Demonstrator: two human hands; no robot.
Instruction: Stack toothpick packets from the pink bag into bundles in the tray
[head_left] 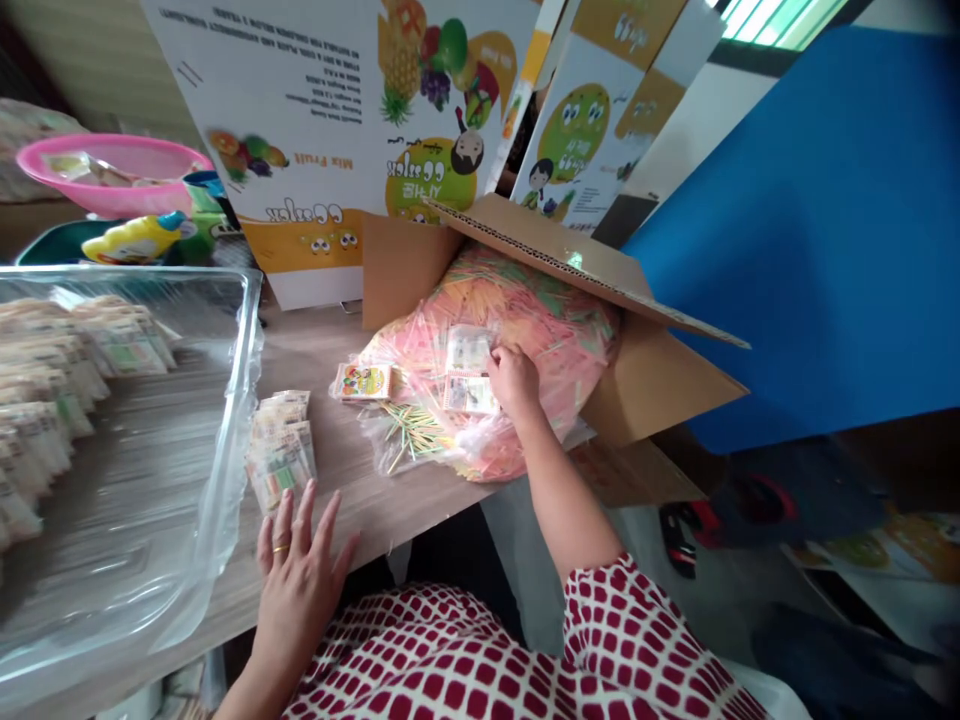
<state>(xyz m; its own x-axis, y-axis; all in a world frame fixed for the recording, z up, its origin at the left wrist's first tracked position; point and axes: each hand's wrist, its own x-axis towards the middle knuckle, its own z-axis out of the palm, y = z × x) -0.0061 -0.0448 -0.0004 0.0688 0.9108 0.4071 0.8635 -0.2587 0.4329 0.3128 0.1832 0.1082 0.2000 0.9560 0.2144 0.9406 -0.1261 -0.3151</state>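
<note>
The right hand [514, 380] rests on two small printed packets [469, 370] lying on a large clear plastic bag [540, 310] stuffed with pink and orange packets. Its fingers curl down over them, but whether that grip is actually holding either packet, I cannot tell. The bag bulges out of an open cardboard box [397, 270], and a raised box flap [577, 255] leans over it. One wider yellow-printed packet [364, 381] sits at the bag's near edge, beside a small spill of green and orange sticks [412, 435].

The left hand [296, 590], with a gold ring on one finger, lies flat on the wooden desk [315, 350], its grip open and fingers spread, just below one loose stack of packets [281, 460]. Left of that stack stands a clear plastic tub [150, 272] holding rows of bundled packets, too many to count.

Beyond them are one pink bowl [112, 170] and one yellow bottle [135, 240]. Several printed fruit cartons [300, 130] stand flattened behind the box, and a blue board [795, 230] rises to its right.
</note>
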